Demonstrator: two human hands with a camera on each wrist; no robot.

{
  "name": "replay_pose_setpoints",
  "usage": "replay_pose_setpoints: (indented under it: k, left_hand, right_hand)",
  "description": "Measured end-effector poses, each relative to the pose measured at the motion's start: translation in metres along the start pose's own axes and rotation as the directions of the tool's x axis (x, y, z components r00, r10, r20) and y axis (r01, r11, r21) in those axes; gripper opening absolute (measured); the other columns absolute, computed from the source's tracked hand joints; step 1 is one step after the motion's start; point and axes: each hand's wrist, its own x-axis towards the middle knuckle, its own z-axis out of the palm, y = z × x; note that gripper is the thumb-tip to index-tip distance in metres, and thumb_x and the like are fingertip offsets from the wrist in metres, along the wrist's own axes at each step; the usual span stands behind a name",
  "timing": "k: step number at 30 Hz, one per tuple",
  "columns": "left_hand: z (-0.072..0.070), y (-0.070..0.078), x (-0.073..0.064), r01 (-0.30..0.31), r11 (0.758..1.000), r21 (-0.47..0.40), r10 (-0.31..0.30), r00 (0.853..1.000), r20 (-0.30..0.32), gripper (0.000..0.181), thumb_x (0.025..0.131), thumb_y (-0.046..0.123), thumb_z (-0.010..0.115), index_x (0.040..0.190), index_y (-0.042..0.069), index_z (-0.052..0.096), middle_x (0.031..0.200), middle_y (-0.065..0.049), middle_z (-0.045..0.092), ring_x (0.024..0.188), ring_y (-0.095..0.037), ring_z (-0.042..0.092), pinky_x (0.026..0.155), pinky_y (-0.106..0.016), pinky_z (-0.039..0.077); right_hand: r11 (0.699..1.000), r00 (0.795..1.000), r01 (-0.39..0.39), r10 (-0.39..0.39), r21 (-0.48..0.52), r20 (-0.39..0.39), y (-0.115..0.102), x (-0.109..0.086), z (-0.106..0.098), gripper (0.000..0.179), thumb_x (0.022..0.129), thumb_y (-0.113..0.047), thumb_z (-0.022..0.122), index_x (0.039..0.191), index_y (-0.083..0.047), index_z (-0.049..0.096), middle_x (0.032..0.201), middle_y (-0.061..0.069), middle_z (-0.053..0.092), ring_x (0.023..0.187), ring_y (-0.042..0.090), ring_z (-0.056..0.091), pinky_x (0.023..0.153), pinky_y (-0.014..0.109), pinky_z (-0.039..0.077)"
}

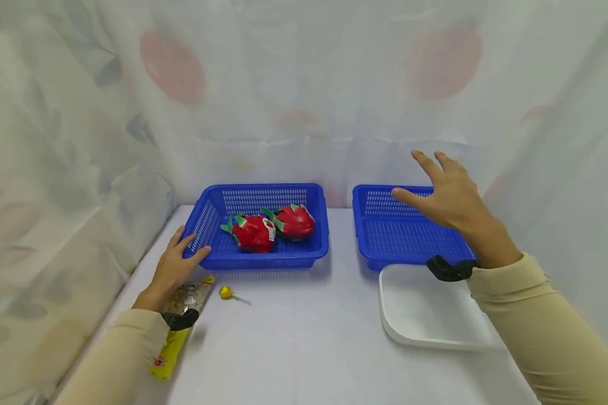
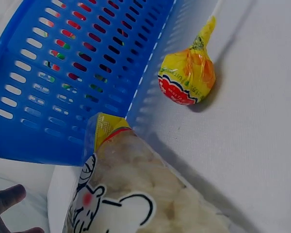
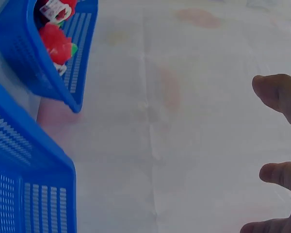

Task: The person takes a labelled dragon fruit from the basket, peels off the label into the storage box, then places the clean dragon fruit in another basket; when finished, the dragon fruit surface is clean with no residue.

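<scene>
My left hand [image 1: 171,271] is at the near left corner of a blue plastic basket [image 1: 263,262], fingers spread by its rim; whether they touch it I cannot tell. Two red dragon fruits [image 1: 255,235] with green tips and white labels lie inside. Beneath that hand, partly hidden by the wrist, is a yellow snack bag [image 1: 168,351] with a clear window and a cartoon animal. A yellow-wrapped lollipop [image 2: 188,77] lies on the table beside the bag. Raised over the second blue basket [image 1: 362,236], my right hand [image 1: 451,197] holds nothing, its fingers spread.
A white shallow tray [image 1: 430,315] sits at the right, in front of the second basket and partly behind my forearm. Patterned curtains [image 1: 294,84] hang behind and at the sides of the white table [image 1: 294,337].
</scene>
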Motion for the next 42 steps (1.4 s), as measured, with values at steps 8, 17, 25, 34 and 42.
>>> replay_pose_setpoints:
  k: [8, 17, 25, 34, 42]
  left_hand:
    - [0.004, 0.0, -0.004, 0.0, 1.0, -0.013, -0.001, 1.0, -0.016, 0.084, 0.092, 0.059, 0.051, 0.149, 0.0, 0.032, 0.16, -0.013, 0.001, 0.138, -0.051, 0.01, 0.099, -0.073, 0.015]
    - [0.001, 0.001, -0.002, -0.012, 1.0, 0.004, 0.012, 0.999, -0.033, 0.082, 0.093, 0.058, 0.052, 0.148, -0.001, 0.034, 0.16, -0.014, 0.003, 0.137, -0.052, 0.013, 0.099, -0.072, 0.018]
    - [0.001, 0.001, -0.002, -0.009, 1.0, 0.002, 0.009, 1.0, -0.029, 0.083, 0.092, 0.058, 0.053, 0.148, 0.0, 0.034, 0.16, -0.013, 0.004, 0.137, -0.052, 0.013, 0.1, -0.072, 0.017]
    - [0.003, 0.004, -0.002, 0.005, 1.0, 0.007, -0.005, 1.0, -0.021, 0.084, 0.092, 0.059, 0.052, 0.149, 0.001, 0.033, 0.16, -0.012, 0.002, 0.138, -0.051, 0.012, 0.099, -0.073, 0.016]
    - [0.003, 0.004, -0.003, -0.01, 1.0, -0.004, 0.01, 0.999, -0.034, 0.085, 0.091, 0.06, 0.053, 0.148, 0.001, 0.034, 0.16, -0.012, 0.003, 0.139, -0.05, 0.011, 0.1, -0.072, 0.017]
  right_hand:
    - [0.986, 0.998, 0.052, -0.057, 0.156, 0.027, -0.016, 0.025, 0.028, 0.089, 0.084, -0.064, 0.06, 0.155, -0.029, 0.02, 0.157, 0.02, 0.013, 0.139, 0.049, 0.01, 0.092, 0.079, 0.017]
    - [0.957, 0.989, 0.13, -0.143, 0.261, 0.034, -0.028, 0.045, 0.056, 0.089, 0.084, -0.059, 0.063, 0.155, -0.026, 0.022, 0.157, 0.012, 0.019, 0.141, 0.039, 0.013, 0.102, 0.07, 0.017]
    - [0.926, 0.986, 0.12, -0.154, 0.357, 0.067, -0.047, 0.072, 0.078, 0.088, 0.083, -0.06, 0.063, 0.154, -0.026, 0.025, 0.157, 0.006, 0.023, 0.142, 0.032, 0.018, 0.106, 0.064, 0.019]
    - [0.909, 0.977, 0.068, -0.144, 0.412, 0.155, -0.065, 0.101, 0.115, 0.086, 0.082, -0.061, 0.061, 0.154, -0.029, 0.026, 0.156, 0.006, 0.024, 0.141, 0.033, 0.021, 0.104, 0.064, 0.023]
    - [0.903, 0.968, 0.03, -0.133, 0.429, 0.212, -0.079, 0.117, 0.154, 0.08, 0.087, -0.054, 0.061, 0.153, -0.022, 0.028, 0.155, 0.008, 0.027, 0.138, 0.032, 0.029, 0.105, 0.058, 0.029]
